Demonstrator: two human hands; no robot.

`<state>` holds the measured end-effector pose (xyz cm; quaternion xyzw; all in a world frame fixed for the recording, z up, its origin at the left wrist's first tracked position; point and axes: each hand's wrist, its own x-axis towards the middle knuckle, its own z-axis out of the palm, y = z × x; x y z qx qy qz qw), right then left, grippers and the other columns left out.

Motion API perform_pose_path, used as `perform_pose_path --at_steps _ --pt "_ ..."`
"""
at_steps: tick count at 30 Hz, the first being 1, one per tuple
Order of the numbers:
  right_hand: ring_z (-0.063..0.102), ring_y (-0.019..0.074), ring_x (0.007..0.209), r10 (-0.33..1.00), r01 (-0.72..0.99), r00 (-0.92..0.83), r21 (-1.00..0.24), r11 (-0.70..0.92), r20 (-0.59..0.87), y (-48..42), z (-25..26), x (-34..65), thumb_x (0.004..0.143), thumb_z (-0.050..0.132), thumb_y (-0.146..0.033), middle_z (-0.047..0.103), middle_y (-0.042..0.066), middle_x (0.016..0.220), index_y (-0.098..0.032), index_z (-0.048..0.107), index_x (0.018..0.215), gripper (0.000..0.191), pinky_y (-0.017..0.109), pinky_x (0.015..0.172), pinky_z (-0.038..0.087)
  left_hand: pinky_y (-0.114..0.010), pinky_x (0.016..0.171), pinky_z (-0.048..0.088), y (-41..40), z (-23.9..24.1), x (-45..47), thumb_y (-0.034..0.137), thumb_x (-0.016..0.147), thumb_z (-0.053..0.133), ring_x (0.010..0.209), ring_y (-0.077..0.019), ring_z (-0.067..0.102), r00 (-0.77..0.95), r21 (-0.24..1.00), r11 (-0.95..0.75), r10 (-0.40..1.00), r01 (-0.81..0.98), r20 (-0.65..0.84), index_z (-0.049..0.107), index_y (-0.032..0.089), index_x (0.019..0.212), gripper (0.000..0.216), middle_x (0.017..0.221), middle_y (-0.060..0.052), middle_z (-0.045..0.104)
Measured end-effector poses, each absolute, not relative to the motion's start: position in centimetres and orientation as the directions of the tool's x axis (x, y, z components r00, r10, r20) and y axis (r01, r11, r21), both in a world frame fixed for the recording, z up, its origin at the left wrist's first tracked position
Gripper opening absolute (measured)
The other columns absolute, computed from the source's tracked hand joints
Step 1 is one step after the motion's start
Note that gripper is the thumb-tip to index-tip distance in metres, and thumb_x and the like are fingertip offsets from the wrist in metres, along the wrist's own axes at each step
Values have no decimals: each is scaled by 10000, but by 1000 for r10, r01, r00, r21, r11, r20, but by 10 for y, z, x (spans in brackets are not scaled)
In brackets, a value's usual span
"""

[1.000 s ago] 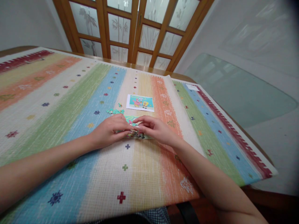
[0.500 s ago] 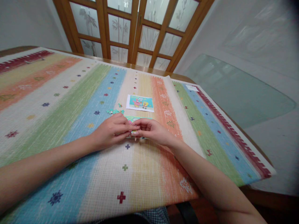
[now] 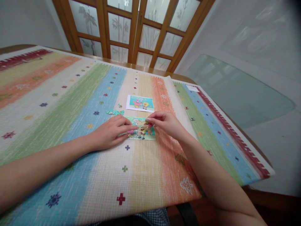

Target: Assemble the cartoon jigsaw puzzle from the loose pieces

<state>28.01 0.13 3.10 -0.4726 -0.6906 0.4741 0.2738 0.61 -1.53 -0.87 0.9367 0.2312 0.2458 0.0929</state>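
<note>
Right hand point(image 3: 164, 123) has shifted rightward, uncovering the small rectangular green cartoon jigsaw puzzle point(image 3: 143, 133) on the striped woven mat point(image 3: 70, 103). Its fingers are pinched narrow at the upper-right edge, contents unclear. Left hand point(image 3: 109, 134) lies flat on the puzzle's left end.

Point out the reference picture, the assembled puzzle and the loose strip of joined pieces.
reference picture point(image 3: 140, 103), head view, centre of the print.
assembled puzzle point(image 3: 142, 131), head view, uncovered middle.
loose strip of joined pieces point(image 3: 115, 112), head view, its middle.

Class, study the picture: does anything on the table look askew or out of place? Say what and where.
The mat ridges up in a long fold right of the puzzle, not flat. A few loose pieces lie apart.
</note>
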Motion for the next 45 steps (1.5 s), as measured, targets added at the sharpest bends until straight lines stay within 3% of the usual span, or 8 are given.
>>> perform_pose_path --at_steps 5,8,15,21,30,45 --pt "605 154 759 929 685 -367 -666 296 35 5 28 283 852 723 -272 694 59 849 -175 754 802 113 281 675 443 -469 1131 371 -15 -16 8 362 1055 467 1340 -266 463 849 207 -896 440 393 291 510 302 1462 414 1499 -80 504" --pt "575 140 662 943 775 -332 -576 260 -20 4 28 281 883 693 -253 678 34 730 -166 747 815 122 274 611 392 -473 1176 327 -15 -18 8 386 1061 450 1420 -273 409 852 182 -890 454 419 260 499 299 1481 432 1585 -68 426" --pt "675 153 613 925 652 -329 -754 77 -190 3 24 280 923 637 -250 751 44 712 -172 662 816 135 266 590 470 -461 1192 308 -14 -20 7 417 1067 423 1435 -265 414 854 180 -876 479 448 204 502 281 1483 446 1592 -69 423" --pt "694 150 580 901 439 -329 -890 -119 -283 1 18 271 871 736 -343 750 45 703 -196 557 769 253 252 560 528 -456 1195 306 -14 -20 7 424 1073 401 1440 -258 410 858 164 -878 475 449 194 497 268 1487 453 1589 -71 428" --pt "682 107 561 907 485 -295 -865 -129 -301 -3 19 265 953 566 -152 757 33 711 -195 516 769 196 184 504 469 -447 1199 294 -14 -21 7 414 1067 421 1438 -261 415 856 179 -878 475 444 203 502 265 1483 449 1584 -71 436" --pt "565 117 552 911 766 -349 -627 141 -221 -2 32 279 870 619 -219 687 13 655 -182 603 725 150 237 523 371 -446 1195 299 -14 -20 7 421 1073 404 1435 -256 417 857 178 -878 474 444 204 494 271 1487 449 1579 -72 443"
